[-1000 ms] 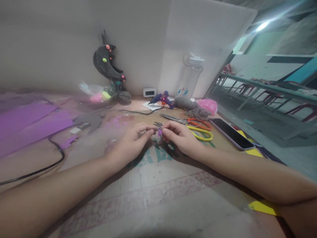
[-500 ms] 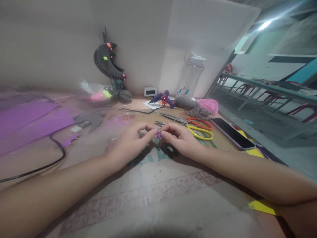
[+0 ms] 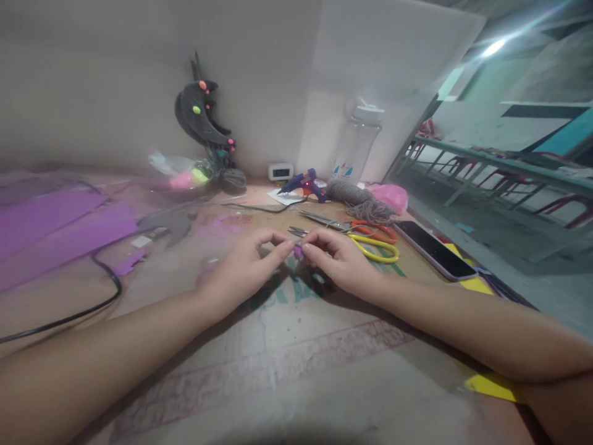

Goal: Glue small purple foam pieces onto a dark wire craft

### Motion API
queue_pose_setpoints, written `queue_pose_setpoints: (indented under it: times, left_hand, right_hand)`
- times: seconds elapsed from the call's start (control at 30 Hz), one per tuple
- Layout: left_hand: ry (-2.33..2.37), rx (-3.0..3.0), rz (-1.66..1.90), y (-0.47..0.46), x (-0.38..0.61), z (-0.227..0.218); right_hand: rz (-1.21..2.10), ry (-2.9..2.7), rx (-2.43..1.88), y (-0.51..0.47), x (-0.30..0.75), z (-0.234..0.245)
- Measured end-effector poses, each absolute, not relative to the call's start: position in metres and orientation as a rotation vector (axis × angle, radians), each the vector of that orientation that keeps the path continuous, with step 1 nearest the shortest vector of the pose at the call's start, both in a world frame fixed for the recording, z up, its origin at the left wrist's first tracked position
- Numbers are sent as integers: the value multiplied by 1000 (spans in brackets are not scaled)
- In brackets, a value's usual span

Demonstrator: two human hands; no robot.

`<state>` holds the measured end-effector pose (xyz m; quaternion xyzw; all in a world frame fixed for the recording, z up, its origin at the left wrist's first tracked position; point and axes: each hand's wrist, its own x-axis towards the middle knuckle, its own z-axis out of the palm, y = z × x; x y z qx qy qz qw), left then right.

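Between my fingertips is a small purple piece (image 3: pixel 298 251), too small to make out in detail. My left hand (image 3: pixel 257 259) pinches it from one side, thumb and forefinger closed. From the other side my right hand (image 3: pixel 336 256) grips it with thumb and fingertips together. Just beyond the hands lie scissors with yellow handles (image 3: pixel 374 248) and scissors with orange handles (image 3: pixel 386 233). Their blades point left, partly behind my right hand.
Behind stand a blue glue gun (image 3: pixel 306 183), a small digital clock (image 3: pixel 280 171), grey yarn (image 3: pixel 356 199) and a clear bottle (image 3: pixel 354 145). A phone (image 3: pixel 435 250) lies at right. Purple sheets (image 3: pixel 60 228) and a black cable (image 3: pixel 118 284) are at left. A dark crescent ornament (image 3: pixel 194 114) leans on the wall.
Both hands stay almost in place. The fingertips of my right hand have shifted very slightly around the purple piece.
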<state>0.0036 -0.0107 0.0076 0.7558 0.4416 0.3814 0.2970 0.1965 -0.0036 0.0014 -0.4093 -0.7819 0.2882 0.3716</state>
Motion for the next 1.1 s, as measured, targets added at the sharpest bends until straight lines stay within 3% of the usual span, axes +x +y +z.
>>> queue_pose_setpoints:
  times: [1.1]
  left_hand:
    - [1097, 1909, 1004, -7, 5, 7]
  right_hand:
    - [763, -1969, -1049, -3, 196, 1]
